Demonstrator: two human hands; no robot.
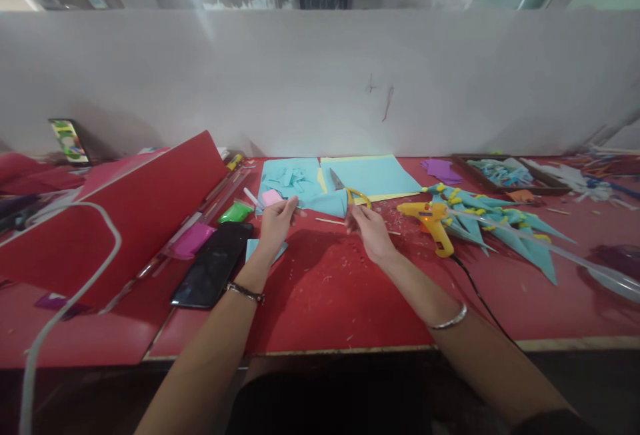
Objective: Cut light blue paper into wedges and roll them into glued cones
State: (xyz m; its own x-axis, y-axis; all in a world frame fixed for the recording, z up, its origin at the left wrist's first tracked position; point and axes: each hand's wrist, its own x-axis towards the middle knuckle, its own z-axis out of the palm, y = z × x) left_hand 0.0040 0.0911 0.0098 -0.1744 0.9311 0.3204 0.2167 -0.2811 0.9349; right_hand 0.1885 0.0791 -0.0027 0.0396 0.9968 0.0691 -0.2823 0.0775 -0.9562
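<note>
A light blue paper cone [327, 203] lies sideways between my two hands, its wide end toward the right. My left hand [279, 218] pinches its narrow end. At the wide rim, my right hand [370, 228] has its fingers closed on the paper's edge. Just behind the cone rest scissors [357, 196] with yellow handles, blades pointing away; the cone covers part of them. A thin wooden stick [330, 221] lies under the cone, partly hidden by my right hand. A small folded blue paper piece [277, 251] sits beside my left wrist.
Right of my hands stands a yellow glue gun [433, 218] with a trailing cord, near finished blue cones [530, 241] with yellow trim. Blue sheets [370, 175] lie behind. At left are a black phone [213, 268], clay packets [235, 213] and a leaning red board [125, 221].
</note>
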